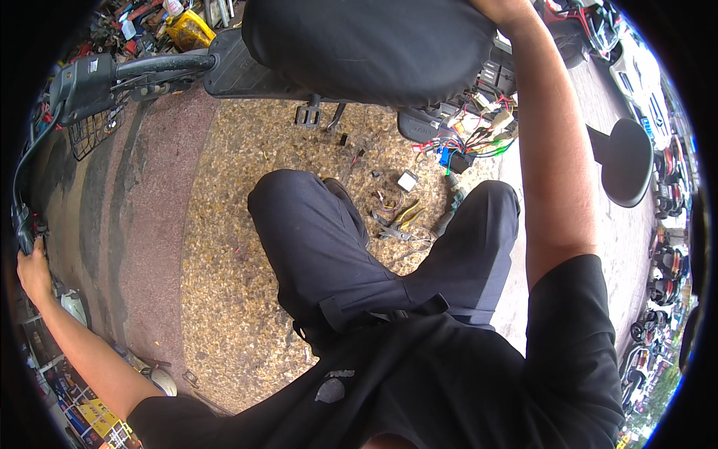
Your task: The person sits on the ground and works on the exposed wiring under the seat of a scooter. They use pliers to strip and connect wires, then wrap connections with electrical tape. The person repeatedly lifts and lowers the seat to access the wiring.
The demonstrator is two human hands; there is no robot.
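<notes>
At the far left edge, my left hand (34, 274) is closed round the handlebar grip (25, 233) of an electric bike. My right arm reaches up past the black seat (366, 49). At the top edge my right hand (502, 10) lies by the rear right of that seat, its fingers cut off or hidden. Below the seat's rear a bundle of coloured wires and connectors (460, 146) hangs out of the bike. Between my knees, pliers with yellow handles (408, 217) lie on the ground near a small white block (407, 181).
A pedal (307, 115) sticks out under the bike's footboard (247, 71). A black oval pad (627, 163) stands out at the right. Beyond it several parked scooters (669, 183) line the edge. A yellow jug (188, 30) lies among clutter at the upper left.
</notes>
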